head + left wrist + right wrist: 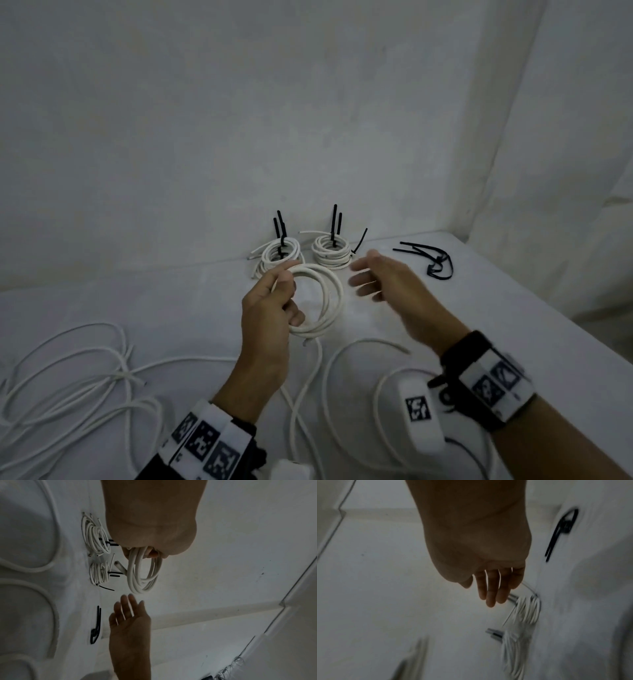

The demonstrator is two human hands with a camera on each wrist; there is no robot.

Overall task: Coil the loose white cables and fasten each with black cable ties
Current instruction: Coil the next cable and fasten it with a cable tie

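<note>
My left hand [274, 301] grips a freshly wound coil of white cable [330, 301] above the white table; the same coil [144, 572] hangs from my left fingers in the left wrist view. My right hand [373, 277] hovers just right of the coil with its fingers straight and spread, holding nothing; the right wrist view shows that hand [493, 591] blurred. A small pile of loose black cable ties [430, 258] lies to the right of it. Two tied coils [279, 255] [332, 250] sit by the wall, black tie tails sticking up.
Loose white cables [85, 370] sprawl over the table's left front, and more loops [342, 387] lie between my forearms. The wall stands close behind the tied coils. The table's right edge [548, 308] runs diagonally past the ties.
</note>
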